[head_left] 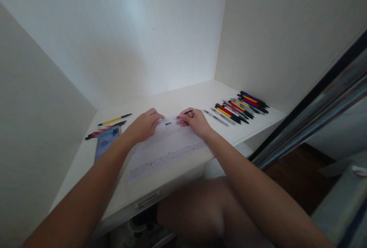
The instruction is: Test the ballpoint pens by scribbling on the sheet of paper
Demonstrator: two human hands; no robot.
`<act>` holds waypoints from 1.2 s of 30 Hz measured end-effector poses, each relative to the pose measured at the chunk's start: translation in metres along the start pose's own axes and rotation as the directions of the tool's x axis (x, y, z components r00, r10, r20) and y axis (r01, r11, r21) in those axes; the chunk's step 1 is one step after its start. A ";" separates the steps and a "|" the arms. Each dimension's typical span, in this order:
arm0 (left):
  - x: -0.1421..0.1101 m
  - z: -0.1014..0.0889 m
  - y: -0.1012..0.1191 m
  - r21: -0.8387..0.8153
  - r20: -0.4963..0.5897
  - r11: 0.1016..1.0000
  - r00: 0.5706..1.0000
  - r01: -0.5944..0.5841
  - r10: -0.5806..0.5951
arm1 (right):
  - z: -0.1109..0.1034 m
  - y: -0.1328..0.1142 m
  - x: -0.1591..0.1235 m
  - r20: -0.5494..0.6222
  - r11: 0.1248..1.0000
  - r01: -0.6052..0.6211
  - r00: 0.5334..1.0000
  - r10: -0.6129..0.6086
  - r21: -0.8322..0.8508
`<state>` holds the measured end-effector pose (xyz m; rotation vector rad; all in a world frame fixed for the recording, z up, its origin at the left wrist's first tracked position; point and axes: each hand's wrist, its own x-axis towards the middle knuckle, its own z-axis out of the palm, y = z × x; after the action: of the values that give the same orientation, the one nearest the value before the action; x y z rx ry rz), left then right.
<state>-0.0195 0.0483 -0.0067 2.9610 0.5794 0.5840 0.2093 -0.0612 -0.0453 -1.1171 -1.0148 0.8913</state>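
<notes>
A sheet of paper (169,149) with bands of dense dark marks lies on the white desk. My left hand (146,124) rests near its far left part, fingers extended and holding nothing visible. Over the far right part, my right hand (195,120) is closed on a dark, thin pen (188,112); part of it is hidden by the fingers. A small black pointed piece (168,123) lies on the paper between my hands, apart from both. Its kind is too small to make out.
Left of the paper lie a phone (106,141), a yellow pen (114,119) and red-and-black pens (93,135). Several pens (228,113) in clear, red, yellow and blue are lined up at the right. White panels (149,34) enclose the desk (183,94); a drawer handle (147,200) is at its front.
</notes>
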 end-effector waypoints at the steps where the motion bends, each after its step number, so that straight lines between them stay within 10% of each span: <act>1: 0.001 0.001 0.003 -0.007 -0.013 1.000 1.000 -0.014 0.014 | 0.002 -0.001 -0.001 -0.001 0.999 -0.023 1.000 0.023 0.043; 36: 0.006 0.009 0.046 -0.037 -0.464 0.990 0.880 -0.133 0.101 | 0.001 -0.025 -0.010 0.029 0.967 -0.064 0.998 0.059 0.245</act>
<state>0.0053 0.0080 -0.0068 2.8051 0.3944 1.3141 0.2070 -0.0754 -0.0230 -0.9346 -0.8636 1.0510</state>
